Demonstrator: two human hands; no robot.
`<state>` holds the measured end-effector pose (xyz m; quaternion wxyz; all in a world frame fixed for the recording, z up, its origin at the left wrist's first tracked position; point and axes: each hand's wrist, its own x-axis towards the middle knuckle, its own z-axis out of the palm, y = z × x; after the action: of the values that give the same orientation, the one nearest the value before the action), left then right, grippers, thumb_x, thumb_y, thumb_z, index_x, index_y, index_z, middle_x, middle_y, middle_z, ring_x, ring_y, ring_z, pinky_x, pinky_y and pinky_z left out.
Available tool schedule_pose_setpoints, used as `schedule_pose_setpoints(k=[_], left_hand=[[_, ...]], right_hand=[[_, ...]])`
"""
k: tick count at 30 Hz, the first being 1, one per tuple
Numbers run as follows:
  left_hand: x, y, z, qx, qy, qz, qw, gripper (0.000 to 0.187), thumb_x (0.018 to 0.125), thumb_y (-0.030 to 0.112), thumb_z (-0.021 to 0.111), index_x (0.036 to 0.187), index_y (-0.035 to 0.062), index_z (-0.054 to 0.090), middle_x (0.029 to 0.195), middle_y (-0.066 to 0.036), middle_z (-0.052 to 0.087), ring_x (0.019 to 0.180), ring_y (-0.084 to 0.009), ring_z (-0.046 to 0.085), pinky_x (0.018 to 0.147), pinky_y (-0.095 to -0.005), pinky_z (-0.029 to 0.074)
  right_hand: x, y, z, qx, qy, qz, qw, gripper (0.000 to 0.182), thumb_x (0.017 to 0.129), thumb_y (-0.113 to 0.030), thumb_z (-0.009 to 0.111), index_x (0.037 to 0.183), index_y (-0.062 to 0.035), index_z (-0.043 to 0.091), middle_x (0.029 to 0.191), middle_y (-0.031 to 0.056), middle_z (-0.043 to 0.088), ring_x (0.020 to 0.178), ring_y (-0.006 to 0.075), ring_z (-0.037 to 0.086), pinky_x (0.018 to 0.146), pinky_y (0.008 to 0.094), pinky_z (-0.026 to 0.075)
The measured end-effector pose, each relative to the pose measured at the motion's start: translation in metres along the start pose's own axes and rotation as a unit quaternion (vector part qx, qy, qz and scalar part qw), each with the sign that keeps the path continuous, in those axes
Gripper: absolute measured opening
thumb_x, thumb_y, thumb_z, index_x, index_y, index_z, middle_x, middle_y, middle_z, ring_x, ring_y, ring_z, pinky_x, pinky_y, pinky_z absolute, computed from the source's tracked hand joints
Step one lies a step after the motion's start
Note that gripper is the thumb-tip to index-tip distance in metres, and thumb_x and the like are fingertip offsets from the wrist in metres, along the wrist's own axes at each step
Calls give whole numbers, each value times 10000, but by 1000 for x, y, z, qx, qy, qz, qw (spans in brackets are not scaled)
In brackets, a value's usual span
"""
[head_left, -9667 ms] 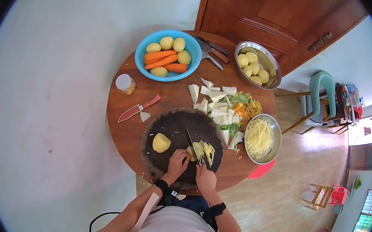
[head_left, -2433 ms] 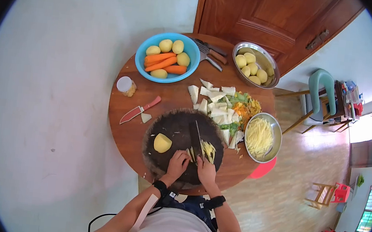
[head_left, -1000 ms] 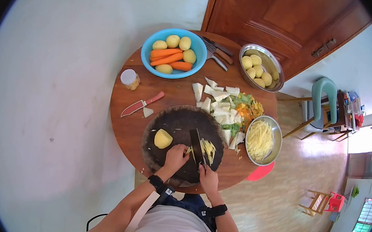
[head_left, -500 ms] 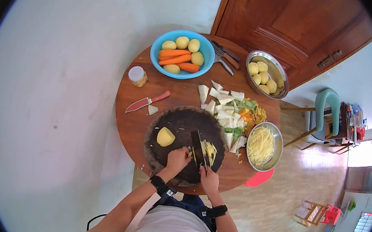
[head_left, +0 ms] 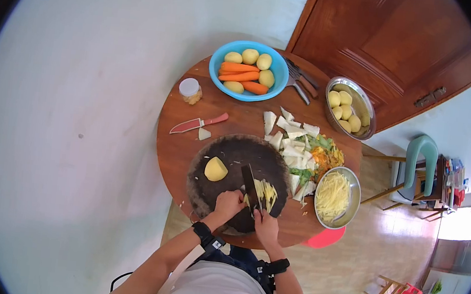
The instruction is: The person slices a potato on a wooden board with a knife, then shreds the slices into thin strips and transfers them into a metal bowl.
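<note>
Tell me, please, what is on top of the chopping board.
The chopping board bears a yellow potato piece and cut strips, with a cleaver beside them. Anything beneath the cleaver, left hand or right hand is hidden.

Behind the chopping block (head_left: 229, 152) sits a basin (head_left: 218, 79) (potatoes (head_left: 250, 56), carrots (head_left: 240, 76) inside).
</note>
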<state>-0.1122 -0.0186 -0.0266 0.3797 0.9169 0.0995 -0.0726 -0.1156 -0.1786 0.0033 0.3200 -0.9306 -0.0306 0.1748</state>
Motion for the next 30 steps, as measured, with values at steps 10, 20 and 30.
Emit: schedule_pose_setpoints(k=[10, 20, 30], left_hand=[[-20, 11, 20, 37, 56, -123, 990, 175, 708, 235, 669, 728, 70, 615, 626, -109, 606, 630, -288, 610, 576, -381, 482], [-14, -9, 14, -21, 162, 220, 962, 152, 672, 59, 653, 804, 57, 578, 894, -64, 548, 876, -249, 522, 729, -347, 427], [1, -26, 15, -55, 84, 280, 955, 147, 667, 44, 617, 808, 47, 577, 927, -68, 552, 960, -239, 505, 786, -339, 427]], right_hand=[[7, 11, -8, -14, -32, -63, 997, 301, 897, -317, 440, 826, -38, 529, 635, 241, 570, 638, 432, 569, 556, 514, 440], [-4, -9, 6, -73, -30, -15, 997, 230, 902, -247, 434, 876, -30, 503, 618, 233, 563, 616, 427, 567, 532, 510, 435], [-14, -30, 16, -122, 4, 34, 992, 216, 905, -262, 422, 855, -61, 483, 579, 220, 558, 569, 413, 569, 493, 500, 444]])
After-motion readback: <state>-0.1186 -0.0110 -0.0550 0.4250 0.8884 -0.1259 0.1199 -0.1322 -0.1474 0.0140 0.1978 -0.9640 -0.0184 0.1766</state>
